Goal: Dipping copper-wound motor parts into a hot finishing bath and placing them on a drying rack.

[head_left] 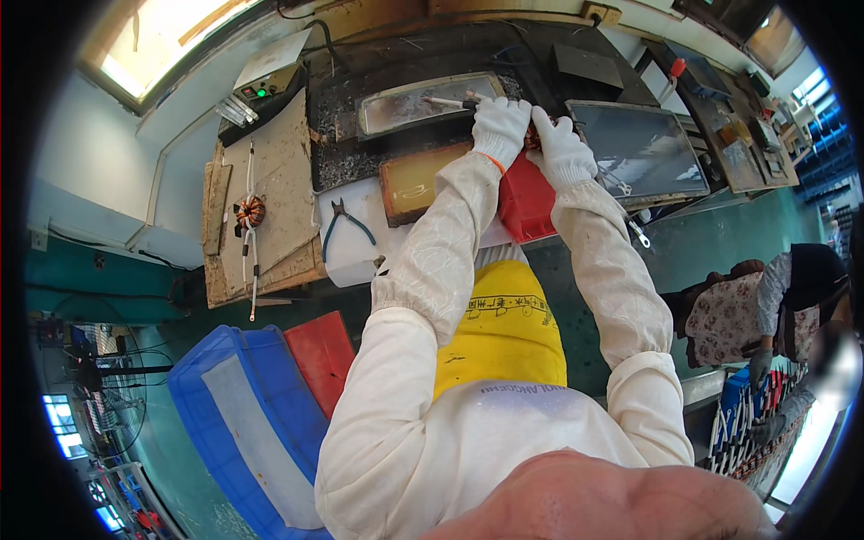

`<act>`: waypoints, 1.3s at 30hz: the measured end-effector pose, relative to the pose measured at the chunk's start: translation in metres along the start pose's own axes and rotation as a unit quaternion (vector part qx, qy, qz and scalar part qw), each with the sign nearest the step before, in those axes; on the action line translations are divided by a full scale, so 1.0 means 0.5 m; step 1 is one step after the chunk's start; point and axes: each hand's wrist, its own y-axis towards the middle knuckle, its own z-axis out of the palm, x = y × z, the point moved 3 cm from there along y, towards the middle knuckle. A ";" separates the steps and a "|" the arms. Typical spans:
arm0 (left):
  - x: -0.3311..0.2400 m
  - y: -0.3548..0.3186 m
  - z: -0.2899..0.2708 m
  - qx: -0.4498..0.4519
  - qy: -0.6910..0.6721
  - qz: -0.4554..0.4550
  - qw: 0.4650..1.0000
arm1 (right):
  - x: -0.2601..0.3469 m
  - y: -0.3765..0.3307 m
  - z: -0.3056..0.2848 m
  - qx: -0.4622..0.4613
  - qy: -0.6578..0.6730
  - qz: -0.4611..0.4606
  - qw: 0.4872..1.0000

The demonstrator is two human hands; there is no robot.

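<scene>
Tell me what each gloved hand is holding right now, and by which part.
The left hand grips a thin tool by its near end. The right hand presses against a small coppery part; its grip point is hidden.

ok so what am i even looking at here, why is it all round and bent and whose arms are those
It is one picture from a wide fisheye camera worn on a person's head, looking down, so straight edges bend near the rim. The white-sleeved arms are that person's own. The gloved left hand holds a thin tool over a shallow metal tray. The gloved right hand grips a small coppery part, mostly hidden between the hands. On the workbench lie a yellowish tray, a red bin, blue-handled pliers and a wound copper coil. At the right edge another person works with a blue crate.
</scene>
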 end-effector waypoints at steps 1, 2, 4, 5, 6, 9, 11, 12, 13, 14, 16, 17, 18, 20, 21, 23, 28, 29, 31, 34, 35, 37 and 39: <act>0.002 0.003 0.002 0.001 -0.004 -0.005 1.000 | 0.001 0.006 0.006 0.001 -0.002 -0.004 1.000; 0.004 0.007 0.004 0.001 -0.004 -0.010 1.000 | -0.001 0.012 0.008 -0.005 -0.001 -0.003 1.000; 0.003 0.014 0.006 0.008 -0.009 -0.005 1.000 | -0.005 0.020 0.011 -0.008 -0.004 -0.007 1.000; 0.003 0.016 0.005 0.009 -0.010 -0.011 1.000 | -0.007 0.023 0.009 -0.010 0.006 -0.004 1.000; 0.001 0.018 0.005 0.013 -0.011 -0.007 1.000 | -0.009 0.024 0.008 -0.012 0.016 -0.002 1.000; -0.003 0.028 0.007 0.020 -0.013 -0.011 1.000 | -0.016 0.036 0.009 0.001 0.023 0.004 1.000; -0.004 0.034 0.010 0.041 -0.019 -0.024 0.999 | -0.017 0.043 0.010 0.005 0.017 0.002 1.000; -0.005 0.037 0.011 0.042 -0.022 -0.024 0.999 | -0.019 0.045 0.012 -0.004 0.024 0.001 1.000; -0.005 0.040 0.012 0.040 -0.023 -0.031 0.998 | -0.020 0.046 0.010 -0.013 0.032 0.001 0.999; -0.005 0.043 0.014 0.050 -0.026 -0.035 0.998 | -0.021 0.047 0.009 -0.012 0.028 -0.004 1.000; -0.008 0.049 0.017 0.065 -0.033 -0.035 0.997 | -0.029 0.051 0.010 0.004 0.036 0.009 0.999; -0.009 0.051 0.016 0.064 -0.035 -0.041 0.997 | -0.031 0.053 0.011 0.005 0.032 0.005 0.999; -0.011 0.053 0.017 0.071 -0.038 -0.036 0.996 | -0.034 0.055 0.014 0.001 0.037 0.010 0.999; -0.006 0.053 0.016 0.086 -0.041 -0.035 0.995 | -0.031 0.059 0.016 -0.001 0.040 0.007 0.999; -0.003 0.053 0.015 0.085 -0.041 -0.042 0.995 | -0.028 0.062 0.016 -0.004 0.043 0.000 0.999; -0.013 0.059 0.003 0.103 -0.050 -0.047 0.992 | -0.043 0.065 0.019 -0.006 0.042 0.001 0.999; -0.013 0.070 -0.006 0.143 -0.059 -0.060 0.986 | -0.050 0.078 0.022 -0.004 0.059 -0.001 0.998; -0.015 0.072 -0.007 0.157 -0.061 -0.059 0.984 | -0.054 0.081 0.024 -0.004 0.058 -0.001 0.998; -0.013 0.074 -0.002 0.171 -0.062 -0.061 0.981 | -0.055 0.082 0.026 -0.004 0.069 -0.003 0.998; -0.006 0.076 0.010 0.176 -0.057 -0.052 0.981 | -0.047 0.085 0.024 0.001 0.062 -0.003 0.998; -0.008 0.077 0.010 0.178 -0.059 -0.052 0.981 | -0.049 0.085 0.023 0.002 0.062 -0.002 0.998; -0.011 0.080 0.009 0.180 -0.060 -0.050 0.981 | -0.053 0.088 0.023 0.009 0.053 0.007 0.999; -0.013 0.082 0.006 0.192 -0.075 -0.061 0.977 | -0.056 0.090 0.021 0.009 0.050 0.010 0.999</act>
